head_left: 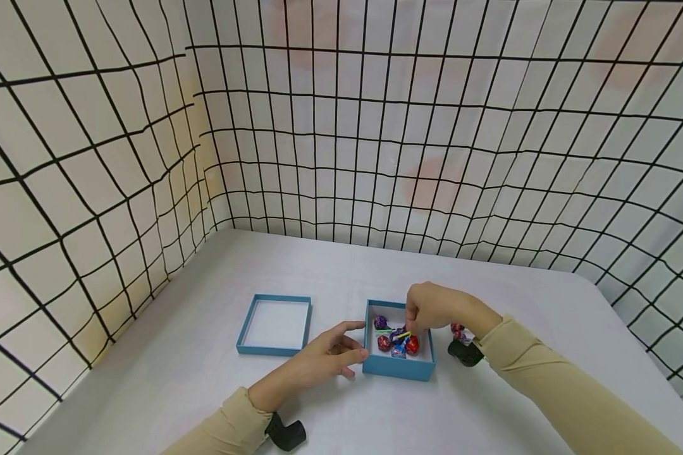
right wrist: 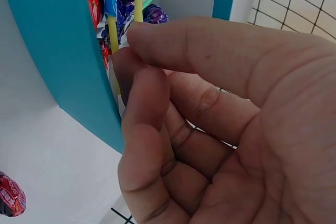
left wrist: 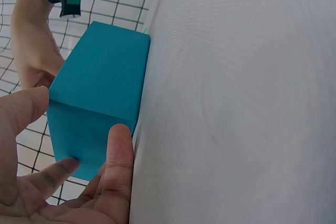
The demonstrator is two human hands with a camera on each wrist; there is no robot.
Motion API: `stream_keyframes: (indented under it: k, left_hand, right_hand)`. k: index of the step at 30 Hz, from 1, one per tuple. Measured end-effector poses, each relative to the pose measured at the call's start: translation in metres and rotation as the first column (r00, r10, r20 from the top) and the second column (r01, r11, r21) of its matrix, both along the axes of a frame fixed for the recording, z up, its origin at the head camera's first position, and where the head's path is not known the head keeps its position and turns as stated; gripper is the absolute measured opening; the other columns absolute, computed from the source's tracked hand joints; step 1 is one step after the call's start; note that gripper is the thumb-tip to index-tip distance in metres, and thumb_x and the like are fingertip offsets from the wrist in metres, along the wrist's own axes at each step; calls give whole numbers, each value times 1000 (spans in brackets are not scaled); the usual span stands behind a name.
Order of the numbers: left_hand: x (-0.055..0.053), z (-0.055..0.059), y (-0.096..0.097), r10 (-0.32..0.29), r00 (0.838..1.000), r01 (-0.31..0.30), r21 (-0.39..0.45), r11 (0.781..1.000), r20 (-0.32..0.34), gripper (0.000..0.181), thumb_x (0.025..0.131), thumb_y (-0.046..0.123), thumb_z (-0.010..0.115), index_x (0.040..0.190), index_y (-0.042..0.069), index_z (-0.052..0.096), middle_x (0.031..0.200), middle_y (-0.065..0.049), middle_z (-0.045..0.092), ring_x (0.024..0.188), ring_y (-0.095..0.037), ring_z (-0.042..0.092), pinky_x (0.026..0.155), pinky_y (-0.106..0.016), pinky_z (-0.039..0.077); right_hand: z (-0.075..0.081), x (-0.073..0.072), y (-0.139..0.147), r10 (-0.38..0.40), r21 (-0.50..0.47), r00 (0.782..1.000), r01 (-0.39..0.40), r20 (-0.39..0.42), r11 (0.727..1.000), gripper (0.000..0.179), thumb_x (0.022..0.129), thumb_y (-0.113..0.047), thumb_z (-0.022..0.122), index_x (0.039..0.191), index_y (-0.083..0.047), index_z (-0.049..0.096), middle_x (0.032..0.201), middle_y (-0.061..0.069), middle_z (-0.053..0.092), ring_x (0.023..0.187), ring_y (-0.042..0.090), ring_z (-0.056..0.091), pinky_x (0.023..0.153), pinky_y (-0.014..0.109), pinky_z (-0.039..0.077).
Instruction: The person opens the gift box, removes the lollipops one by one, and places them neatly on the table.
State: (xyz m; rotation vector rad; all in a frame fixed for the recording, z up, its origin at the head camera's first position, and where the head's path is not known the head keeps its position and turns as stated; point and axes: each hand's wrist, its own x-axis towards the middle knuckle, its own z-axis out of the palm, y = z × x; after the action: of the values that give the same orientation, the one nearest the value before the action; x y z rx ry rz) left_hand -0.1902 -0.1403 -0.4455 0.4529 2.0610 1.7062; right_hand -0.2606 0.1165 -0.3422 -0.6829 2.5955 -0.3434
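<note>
A blue box (head_left: 399, 367) with a white inside holds several wrapped lollipops (head_left: 384, 343), red, purple and blue, some with yellow or green sticks. My right hand (head_left: 435, 308) reaches over the box's right wall. In the right wrist view, its thumb and index finger (right wrist: 149, 85) pinch at a lollipop's yellow stick (right wrist: 138, 9); the stick's end is hidden by the fingertips. My left hand (head_left: 326, 357) is at the box's left side, fingers loosely extended, with fingertips against the blue wall (left wrist: 94, 124).
The box's shallow blue lid (head_left: 273, 351) lies inside up on the white table, left of the box. Red-wrapped lollipops (head_left: 457, 328) lie right of the box, partly behind my right wrist. Black grid netting (head_left: 341, 126) surrounds the table's back and sides.
</note>
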Motion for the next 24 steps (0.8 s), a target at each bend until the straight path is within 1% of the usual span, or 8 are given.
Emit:
stream_keyframes:
  k: [7, 12, 20, 24]
  left_hand:
    - [-1, -1, 0, 0, 1000, 0, -6, 1000, -2, 63, 108, 31, 68, 163, 14, 43, 125, -11, 66, 103, -19, 68, 88, -33, 65]
    - [-1, 0, -1, -3, 1000, 3, 1, 1000, 0, 64, 108, 31, 69, 163, 13, 43, 125, -12, 66, 103, -19, 68, 88, -34, 66]
    - [-1, 0, -1, -22, 1000, 22, 13, 1000, -5, 64, 109, 30, 67, 164, 11, 40, 127, -14, 66, 105, -18, 67, 87, -32, 66]
    - [-1, 0, -1, -12, 1000, 12, 20, 1000, 2, 64, 108, 29, 68, 164, 12, 42, 126, -13, 66, 105, -19, 67, 87, -33, 66]
  right_hand:
    - [1, 1, 2, -8, -26, 1000, 8, 7, 1000, 13, 93, -9, 81, 81, -10, 77, 85, -1, 73, 84, 16, 59, 74, 30, 52]
    - [0, 0, 4, -14, -46, 1000, 15, 10, 999, 12, 93, -8, 80, 81, -11, 77, 84, -1, 74, 83, 15, 60, 76, 31, 54]
    - [-3, -2, 9, -8, -85, 1000, 9, 19, 996, 13, 94, -10, 80, 81, -11, 78, 81, -3, 74, 80, 14, 59, 71, 28, 49]
    - [-2, -3, 12, -15, -107, 999, 19, 34, 994, 11, 93, -9, 80, 82, -10, 78, 81, -2, 74, 79, 13, 59, 71, 28, 50]
